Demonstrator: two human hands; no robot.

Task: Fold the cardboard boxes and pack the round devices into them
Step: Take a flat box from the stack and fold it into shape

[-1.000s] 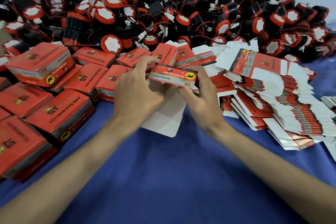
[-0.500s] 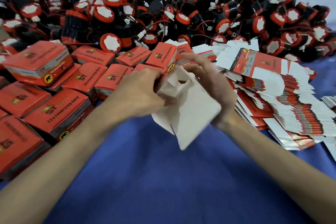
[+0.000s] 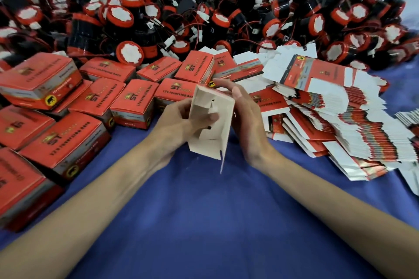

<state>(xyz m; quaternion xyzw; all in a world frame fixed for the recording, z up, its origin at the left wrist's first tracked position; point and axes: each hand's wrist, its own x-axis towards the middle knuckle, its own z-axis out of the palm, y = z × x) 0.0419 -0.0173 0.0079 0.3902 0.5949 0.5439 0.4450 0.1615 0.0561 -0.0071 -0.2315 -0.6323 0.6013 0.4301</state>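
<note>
Above the blue-covered bench [image 3: 204, 222], centre: left hand [image 3: 179, 124] grips one half-folded, white-lined cardboard box [image 3: 223, 124], thumb inside. The right hand [image 3: 247, 120] lies flat against its right wall, fingers straight. Box long axis near upright, open face toward wearer, flap hanging down. Left: about a dozen folded red boxes [image 3: 133, 102]. Right: flat carton blanks [image 3: 340, 120], uncountable. Behind: round black-and-red devices [image 3: 127, 16], uncountable.

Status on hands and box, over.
Left hand grips half-folded box, thumb inside. Right hand flat against its side. Round devices piled behind, nothing blocking.
</note>
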